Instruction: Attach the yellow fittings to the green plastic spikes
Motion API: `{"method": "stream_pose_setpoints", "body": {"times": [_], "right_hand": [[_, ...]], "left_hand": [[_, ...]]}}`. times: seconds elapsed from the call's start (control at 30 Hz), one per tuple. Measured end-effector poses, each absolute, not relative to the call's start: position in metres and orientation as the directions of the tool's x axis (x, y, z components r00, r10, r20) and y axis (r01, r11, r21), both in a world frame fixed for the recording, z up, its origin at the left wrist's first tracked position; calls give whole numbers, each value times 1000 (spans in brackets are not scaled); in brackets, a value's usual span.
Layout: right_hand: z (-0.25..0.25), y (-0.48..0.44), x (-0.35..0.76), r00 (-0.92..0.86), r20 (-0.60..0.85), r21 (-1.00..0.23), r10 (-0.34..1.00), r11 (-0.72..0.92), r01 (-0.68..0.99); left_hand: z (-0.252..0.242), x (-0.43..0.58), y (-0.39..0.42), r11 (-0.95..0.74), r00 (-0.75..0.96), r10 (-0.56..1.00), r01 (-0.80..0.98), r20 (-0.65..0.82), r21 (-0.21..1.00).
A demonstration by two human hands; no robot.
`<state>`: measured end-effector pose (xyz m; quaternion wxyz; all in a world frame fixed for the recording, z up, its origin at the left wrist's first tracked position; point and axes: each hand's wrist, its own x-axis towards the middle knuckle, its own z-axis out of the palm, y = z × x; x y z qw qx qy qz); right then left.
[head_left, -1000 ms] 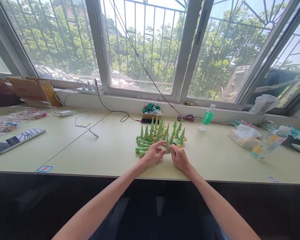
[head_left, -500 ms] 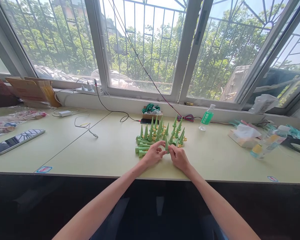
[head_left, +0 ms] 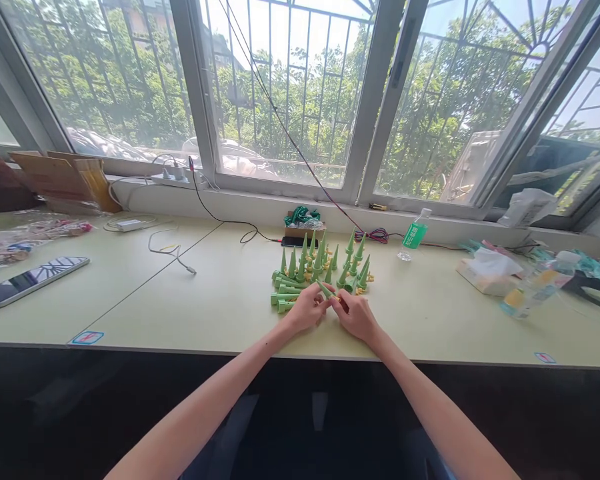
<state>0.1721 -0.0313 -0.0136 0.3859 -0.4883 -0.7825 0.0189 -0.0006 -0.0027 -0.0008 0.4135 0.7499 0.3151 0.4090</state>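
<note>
The left hand (head_left: 307, 310) and right hand (head_left: 359, 317) pinch one tilted green plastic cone (head_left: 325, 289) over the pale bench (head_left: 220, 300), many upright cones (head_left: 325, 257) apparently done behind it, a few lying cones (head_left: 283, 300) left beside.

Bright window (head_left: 290, 93) backlight, sharp, edges warped.

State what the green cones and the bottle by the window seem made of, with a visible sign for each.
Green cones: probably moulded plastic, matt; uniform colour, identical shapes. Bottle: likely clear glossy plastic; see-through body, green label.
</note>
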Motion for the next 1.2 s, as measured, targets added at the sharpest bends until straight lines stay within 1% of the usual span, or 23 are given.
{"method": "stream_pose_setpoints", "body": {"times": [0.13,0.3,0.43,0.6,0.77,0.9,1.2], "right_hand": [[-14,-31,172,-231,584,-399,778,523,753],[-16,-29,174,-239,577,-409,781,530,743],[-15,-29,175,-247,583,-422,774,548,722],[-12,-32,174,-255,580,-415,774,549,726],[-12,-32,174,-265,587,-432,765,573,697],[-12,-33,174,-275,592,-453,758,595,664],[-11,-33,173,-270,590,-471,761,595,651]], "left_hand": [[0,0,-3,-456,475,809,136,346,879],[1,-1,-4,-525,493,765,104,415,845],[4,-2,-6,-550,518,743,109,425,828],[3,0,-5,-554,507,751,137,422,821],[-2,1,-3,-553,480,759,120,439,824],[-3,0,-3,-589,485,739,127,468,798],[-1,-1,-4,-645,506,695,123,511,755]]}}
